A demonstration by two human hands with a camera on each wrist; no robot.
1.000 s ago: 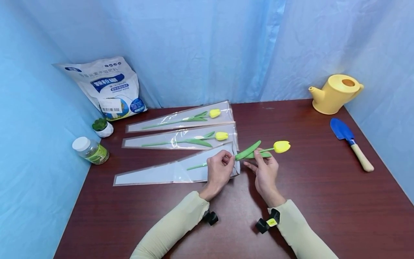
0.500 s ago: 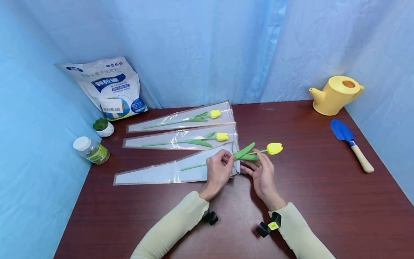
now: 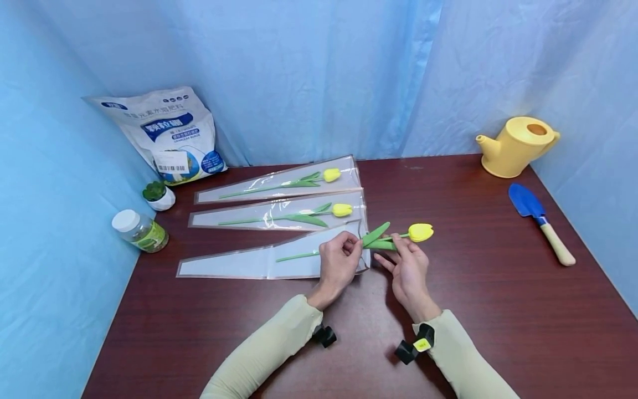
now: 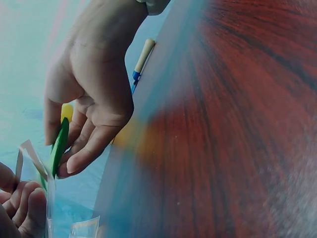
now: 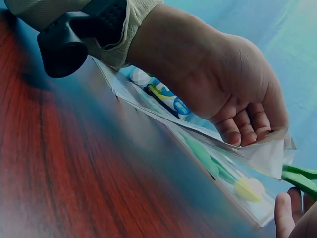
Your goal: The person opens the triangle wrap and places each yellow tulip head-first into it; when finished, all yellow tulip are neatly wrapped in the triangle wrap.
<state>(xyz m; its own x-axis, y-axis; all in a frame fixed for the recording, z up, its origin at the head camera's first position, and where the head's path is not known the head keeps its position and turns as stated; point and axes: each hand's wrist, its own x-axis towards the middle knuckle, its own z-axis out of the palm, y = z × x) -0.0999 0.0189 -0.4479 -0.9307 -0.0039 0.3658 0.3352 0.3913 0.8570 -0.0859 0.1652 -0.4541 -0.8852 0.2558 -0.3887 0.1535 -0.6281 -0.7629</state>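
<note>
In the head view, my left hand (image 3: 341, 266) pinches the open right end of a clear-fronted white flower sleeve (image 3: 224, 264). A yellow tulip (image 3: 421, 232) lies with its lower stem inside that sleeve; its bloom and green leaves stick out to the right. My right hand (image 3: 411, 272) holds this tulip between thumb and fingers at the leaves and upper stem. The left wrist view shows the right hand's fingers at a green leaf (image 4: 60, 144). In the right wrist view, the left hand (image 5: 228, 84) grips the sleeve's edge. Its fingers hide part of the stem.
Two sleeves (image 3: 239, 194) (image 3: 209, 220), each with a yellow tulip inside, lie behind. At left stand a fertilizer bag (image 3: 164, 133), a small potted succulent (image 3: 160, 198) and a jar (image 3: 142, 231). A yellow watering can (image 3: 515, 147) and a blue trowel (image 3: 540, 221) are at right.
The held tulip has moved left, its stem deeper in the sleeve. My right hand went left, then slightly back right. The sleeve's narrow end has shifted a little toward the back.
</note>
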